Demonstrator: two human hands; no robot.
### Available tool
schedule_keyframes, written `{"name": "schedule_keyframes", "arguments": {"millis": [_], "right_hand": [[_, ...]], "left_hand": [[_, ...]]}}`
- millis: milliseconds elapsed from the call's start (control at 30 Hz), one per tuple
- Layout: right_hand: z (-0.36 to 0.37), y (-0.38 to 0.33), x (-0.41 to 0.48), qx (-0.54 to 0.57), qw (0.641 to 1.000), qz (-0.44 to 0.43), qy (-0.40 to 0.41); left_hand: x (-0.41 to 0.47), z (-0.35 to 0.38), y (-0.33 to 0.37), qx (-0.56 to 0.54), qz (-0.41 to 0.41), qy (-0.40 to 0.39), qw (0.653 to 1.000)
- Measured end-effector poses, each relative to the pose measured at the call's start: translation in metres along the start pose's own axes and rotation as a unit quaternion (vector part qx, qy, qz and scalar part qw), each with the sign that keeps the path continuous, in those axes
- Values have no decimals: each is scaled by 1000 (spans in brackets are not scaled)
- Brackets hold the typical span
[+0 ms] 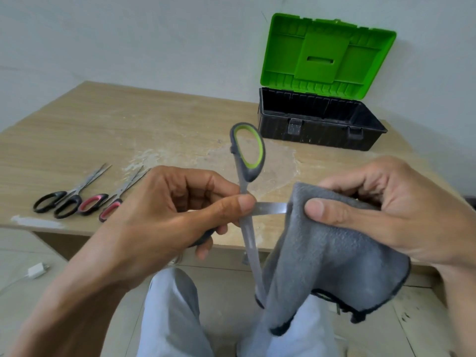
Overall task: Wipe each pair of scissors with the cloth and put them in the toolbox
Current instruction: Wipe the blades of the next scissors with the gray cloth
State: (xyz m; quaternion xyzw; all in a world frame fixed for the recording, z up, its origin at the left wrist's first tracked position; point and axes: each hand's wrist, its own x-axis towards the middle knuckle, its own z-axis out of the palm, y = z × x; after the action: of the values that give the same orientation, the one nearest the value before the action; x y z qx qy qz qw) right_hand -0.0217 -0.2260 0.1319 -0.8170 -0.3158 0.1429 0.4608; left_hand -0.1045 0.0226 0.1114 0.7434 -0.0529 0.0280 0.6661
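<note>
Surface (116, 124): light wood-look top, seen from above. It meets the wall at the back, and the front edge runs across the middle of the view.
Marks on surface: a pale dried patch (278, 161) in the centre, in front of the toolbox, and a white smear (36, 221) at the front-left edge.
Room: plain whitish wall (128, 34) behind the surface. The floor (25, 248) is light tile at the left and more dirty at the lower right.
Toolbox (316, 135): black base at the back right of the surface, near the wall. The green lid (327, 52) stands open and upright. No content can be seen inside from this angle.
Green-grey scissors (251, 173): held in the air over the front edge and opened wide. One handle loop points up, one blade points down, and the other blade goes to the right into the cloth.
L hand (180, 210): fingers curl round the lower handle, w/ the thumb tip at the pivot.
R hand (386, 210): pinches the cloth round the sideways blade, thumb in front and fingers behind.
Cloth (334, 253): grey w/ a dark hem. It hangs from the R hand down over the lap.
Black scissors (68, 206): flat on the surface at the front left, tips toward the wall.
Red-handled scissors (92, 203): just beside the black pair on its right, lying approx. parallel. The L hand partly covers one handle.
Floor item: white charger plug (37, 270) w/ cable, at the left below the surface.
Person: light grey trousers (167, 318) at the bottom of the view.
</note>
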Motion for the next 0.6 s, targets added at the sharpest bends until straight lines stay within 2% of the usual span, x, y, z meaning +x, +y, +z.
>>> {"name": "schedule_keyframes", "arguments": {"millis": [200, 467, 600], "right_hand": [[-5, 1, -4, -7, 1000, 6, 22], [11, 1, 4, 11, 999, 1, -45], [-3, 5, 2, 18, 999, 24, -36]], "left_hand": [[1, 1, 3, 5, 0, 9, 1000], [4, 9, -2, 11, -16, -21, 1000], [3, 2, -2, -10, -37, -13, 999]]}}
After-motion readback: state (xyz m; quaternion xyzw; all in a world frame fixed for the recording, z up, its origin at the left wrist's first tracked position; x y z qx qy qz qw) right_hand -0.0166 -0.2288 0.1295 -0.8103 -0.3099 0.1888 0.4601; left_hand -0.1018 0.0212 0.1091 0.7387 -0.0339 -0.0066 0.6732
